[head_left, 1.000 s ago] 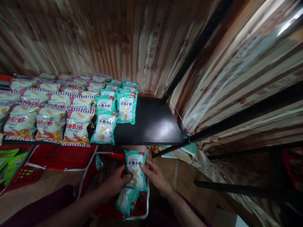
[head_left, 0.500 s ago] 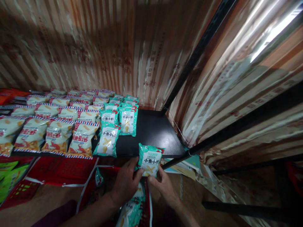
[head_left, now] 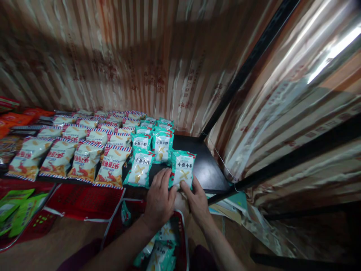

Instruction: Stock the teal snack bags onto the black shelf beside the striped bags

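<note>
A teal and white snack bag (head_left: 182, 168) stands nearly upright at the front edge of the black shelf (head_left: 207, 169), its printed face toward me. My left hand (head_left: 161, 197) grips its lower left side, fingers close together. On its lower right side, my right hand (head_left: 194, 194) holds it with the thumb on the front and the fingers behind. Just left of it stands a matching teal bag (head_left: 140, 168) at the shelf front. More teal bags (head_left: 163, 146) are lined up behind, in two rows.
Several white and orange snack bags (head_left: 113, 165) fill the shelf to the left. Below, a red basket (head_left: 184, 229) holds more teal bags, and another red basket (head_left: 42, 220) holds green packets. A black post (head_left: 248, 71) rises at the shelf's back right corner.
Both hands have moved the teal bag forward and up onto the shelf's front edge, beside the front teal bag. The view has shifted slightly left.
</note>
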The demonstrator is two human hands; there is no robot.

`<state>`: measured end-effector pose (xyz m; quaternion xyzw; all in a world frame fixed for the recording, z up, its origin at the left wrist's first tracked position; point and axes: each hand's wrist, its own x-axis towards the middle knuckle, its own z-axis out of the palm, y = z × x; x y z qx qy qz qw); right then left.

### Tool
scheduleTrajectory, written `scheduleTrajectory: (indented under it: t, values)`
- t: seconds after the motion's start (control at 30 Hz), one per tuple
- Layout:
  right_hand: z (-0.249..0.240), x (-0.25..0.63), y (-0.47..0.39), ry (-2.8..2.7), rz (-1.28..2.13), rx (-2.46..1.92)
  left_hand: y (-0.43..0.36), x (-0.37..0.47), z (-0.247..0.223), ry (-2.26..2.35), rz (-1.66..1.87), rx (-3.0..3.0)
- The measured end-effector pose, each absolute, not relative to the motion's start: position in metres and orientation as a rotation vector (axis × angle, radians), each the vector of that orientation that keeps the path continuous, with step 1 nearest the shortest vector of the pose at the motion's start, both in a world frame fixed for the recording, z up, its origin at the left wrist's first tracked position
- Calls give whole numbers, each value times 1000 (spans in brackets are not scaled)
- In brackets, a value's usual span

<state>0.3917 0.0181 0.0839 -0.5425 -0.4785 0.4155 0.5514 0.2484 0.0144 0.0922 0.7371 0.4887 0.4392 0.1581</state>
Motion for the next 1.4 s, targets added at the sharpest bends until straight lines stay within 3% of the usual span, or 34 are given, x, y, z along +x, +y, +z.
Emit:
scheduleTrajectory:
  t: [0.23, 0.73, 0.93, 1.17, 1.4]
  values:
    - [95, 364, 54, -1170, 909, -1285, 23, 229, 85, 1489, 1300, 2363]
    - [75, 349, 80, -1275, 814, -1355, 23, 211, 86, 1756, 1348, 2334]
    - [69, 348, 82, -1401, 633, -1524, 24, 202, 72, 1856, 1237, 2370]
    - [57, 346, 84, -1612, 197, -1688, 28, 200, 69, 1998, 1075, 2362]
    - [55, 347, 84, -1595, 189, -1618, 31, 200, 72, 2031, 1145, 2406]
